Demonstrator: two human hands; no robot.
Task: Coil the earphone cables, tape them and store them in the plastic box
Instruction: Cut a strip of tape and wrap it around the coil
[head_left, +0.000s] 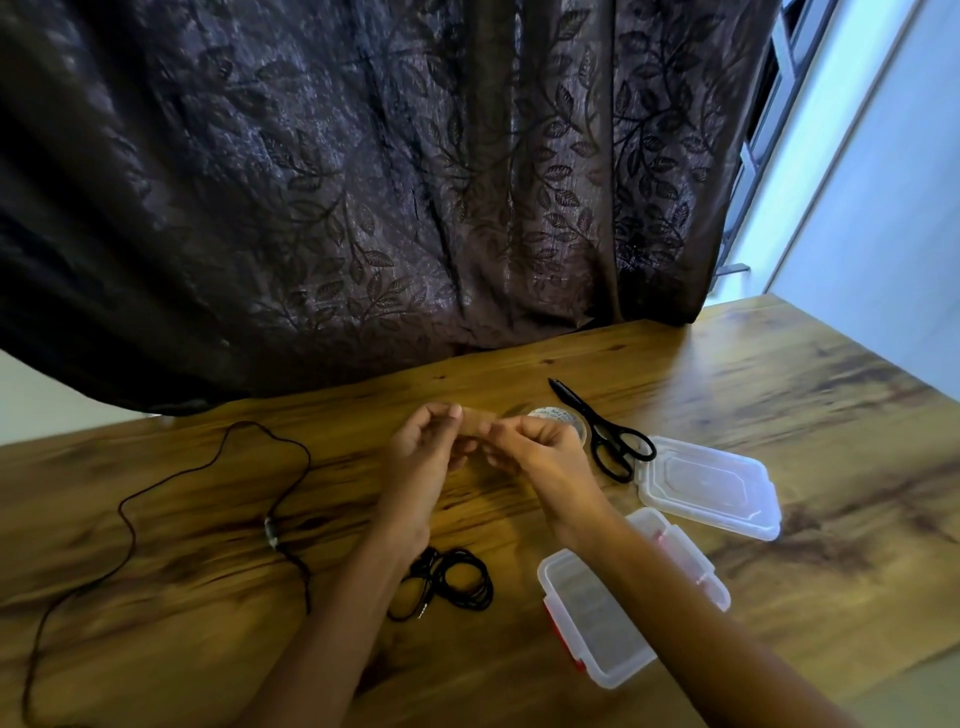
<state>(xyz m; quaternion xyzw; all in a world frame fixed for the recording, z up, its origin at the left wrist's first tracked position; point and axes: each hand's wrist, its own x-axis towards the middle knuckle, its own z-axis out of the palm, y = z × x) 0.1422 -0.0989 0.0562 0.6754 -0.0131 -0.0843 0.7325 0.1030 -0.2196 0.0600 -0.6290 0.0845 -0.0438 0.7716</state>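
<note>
My left hand (426, 452) and my right hand (535, 447) are raised above the table and pinch the two ends of a short strip of clear tape (475, 423) stretched between them. A coiled black earphone cable (460, 582) lies on the wood below my left forearm. A second black earphone cable (218, 467) sprawls uncoiled at the left. The clear plastic box (597, 623) stands open near my right forearm, its lid (709, 483) lying apart to the right. The tape roll (558, 415) sits behind my right hand, partly hidden.
Black scissors (605, 431) lie shut behind the lid. A dark leaf-patterned curtain (363, 182) hangs along the far edge of the wooden table (805, 395). The table's right edge runs close past the box and lid.
</note>
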